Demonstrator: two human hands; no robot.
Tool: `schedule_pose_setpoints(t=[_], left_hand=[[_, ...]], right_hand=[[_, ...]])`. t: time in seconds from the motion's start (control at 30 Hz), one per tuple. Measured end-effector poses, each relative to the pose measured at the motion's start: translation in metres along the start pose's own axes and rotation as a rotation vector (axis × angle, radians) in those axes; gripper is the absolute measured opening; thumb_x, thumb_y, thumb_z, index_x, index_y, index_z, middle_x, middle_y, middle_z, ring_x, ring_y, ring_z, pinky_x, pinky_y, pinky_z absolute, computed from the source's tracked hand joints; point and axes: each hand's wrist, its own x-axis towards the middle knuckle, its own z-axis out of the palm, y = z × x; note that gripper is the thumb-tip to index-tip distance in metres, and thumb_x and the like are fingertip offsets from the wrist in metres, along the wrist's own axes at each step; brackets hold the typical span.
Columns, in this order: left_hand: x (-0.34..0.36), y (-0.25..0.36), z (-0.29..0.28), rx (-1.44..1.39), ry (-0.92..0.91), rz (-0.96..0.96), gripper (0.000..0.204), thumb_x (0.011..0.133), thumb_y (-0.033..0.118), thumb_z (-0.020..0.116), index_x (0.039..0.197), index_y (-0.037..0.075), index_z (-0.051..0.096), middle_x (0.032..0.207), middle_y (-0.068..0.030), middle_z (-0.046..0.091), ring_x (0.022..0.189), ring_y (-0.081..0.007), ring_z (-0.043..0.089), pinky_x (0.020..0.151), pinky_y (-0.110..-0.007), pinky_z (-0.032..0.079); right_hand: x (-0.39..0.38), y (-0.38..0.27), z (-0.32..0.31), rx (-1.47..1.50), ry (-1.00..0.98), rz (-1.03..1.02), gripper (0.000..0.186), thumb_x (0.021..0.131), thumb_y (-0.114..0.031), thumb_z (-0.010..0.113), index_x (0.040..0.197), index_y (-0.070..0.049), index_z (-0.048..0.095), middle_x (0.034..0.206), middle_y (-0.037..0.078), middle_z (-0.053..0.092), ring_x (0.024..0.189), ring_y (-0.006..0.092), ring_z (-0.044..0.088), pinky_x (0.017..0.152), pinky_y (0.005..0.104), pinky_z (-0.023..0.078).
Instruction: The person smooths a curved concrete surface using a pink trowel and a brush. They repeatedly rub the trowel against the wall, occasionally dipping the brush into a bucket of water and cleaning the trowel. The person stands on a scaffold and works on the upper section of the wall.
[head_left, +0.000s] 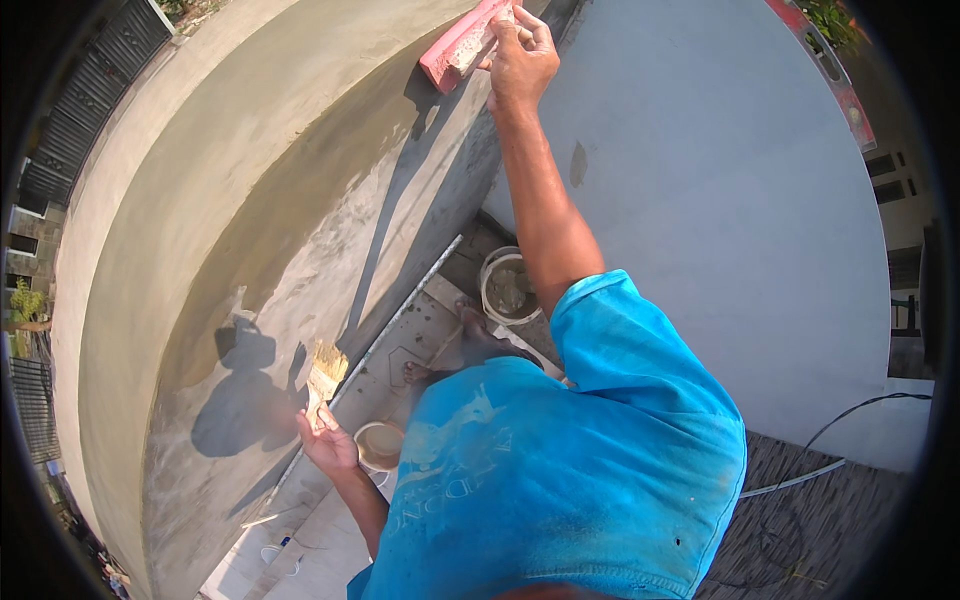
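My right hand [520, 62] is raised at the top, its fingers wrapped round the handle of a red plastering float [455, 55]. The float lies at the grey plastered wall [330, 190], close to the corner. Its working face is hidden, so full contact cannot be told. Lower left, my left hand [328, 443] grips a wide paintbrush [325, 372] by its handle, with the pale bristles pointing up. The brush is near the wall's lower part, and I cannot tell if it touches. A darker, damp-looking band curves across the plaster beside paler patches.
A smooth pale grey wall [720, 200] rises on the right. Near my feet stands a white bucket [508, 290] of grey mix; another bucket [380, 445] with brownish liquid is beside my left wrist. A long thin pipe [405, 305] runs along the wall's foot. A black cable [850, 408] hangs at right.
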Motion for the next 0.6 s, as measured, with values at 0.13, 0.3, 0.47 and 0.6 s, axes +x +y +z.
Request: schedule_pose_setpoints(t=[0.13, 0.3, 0.47, 0.6], left_hand=[[0.003, -0.009, 0.006, 0.011, 0.081, 0.041, 0.028, 0.103, 0.020, 0.060, 0.118, -0.004, 0.057, 0.124, -0.0205, 0.063, 0.114, -0.0249, 0.063, 0.094, -0.027, 0.059], [0.008, 0.009, -0.016, -0.034, 0.069, -0.041, 0.028, 0.103, 0.020, 0.059, 0.119, -0.003, 0.057, 0.124, -0.0212, 0.063, 0.112, -0.0257, 0.064, 0.092, -0.028, 0.060], [0.007, 0.010, -0.031, 0.037, 0.155, 0.046, 0.028, 0.102, 0.021, 0.060, 0.119, -0.001, 0.056, 0.120, -0.0185, 0.063, 0.106, -0.0246, 0.066, 0.089, -0.027, 0.061], [-0.006, 0.005, -0.004, 0.042, 0.204, 0.053, 0.027, 0.102, 0.021, 0.060, 0.121, 0.001, 0.055, 0.116, -0.0163, 0.064, 0.102, -0.0238, 0.066, 0.087, -0.028, 0.061]], right_hand=[[-0.160, 0.012, 0.042, -0.252, -0.198, -0.298, 0.026, 0.082, -0.004, 0.077, 0.107, -0.002, 0.070, 0.103, 0.009, 0.059, 0.070, 0.0098, 0.057, 0.051, 0.0259, 0.048], [-0.253, 0.025, 0.019, -0.390, -0.695, -0.660, 0.051, 0.066, -0.009, 0.087, 0.113, -0.018, 0.072, 0.108, 0.011, 0.059, 0.074, 0.0205, 0.065, 0.060, 0.0307, 0.056], [-0.111, 0.052, 0.009, -0.492, -0.243, -0.672, 0.046, 0.076, 0.000, 0.079, 0.119, -0.011, 0.071, 0.111, 0.009, 0.056, 0.080, 0.0146, 0.062, 0.056, 0.0258, 0.053], [0.054, 0.071, -0.052, -0.570, 0.042, -0.512, 0.034, 0.088, -0.008, 0.070, 0.122, -0.006, 0.069, 0.103, 0.008, 0.066, 0.085, 0.0120, 0.061, 0.069, 0.0267, 0.053]])
